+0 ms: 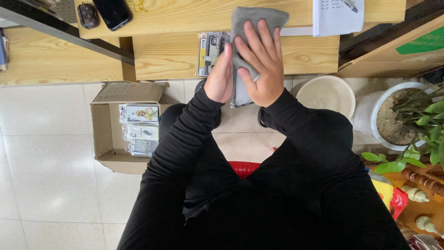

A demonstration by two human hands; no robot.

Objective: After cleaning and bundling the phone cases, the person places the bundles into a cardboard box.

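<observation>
Wiping one phone case [240,92], one grey cloth [253,21]

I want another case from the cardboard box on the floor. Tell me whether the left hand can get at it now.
Probably not right away: the left hand is holding a phone case that the right hand wipes with a grey cloth. The box lies open below left, nothing covering it.
</observation>
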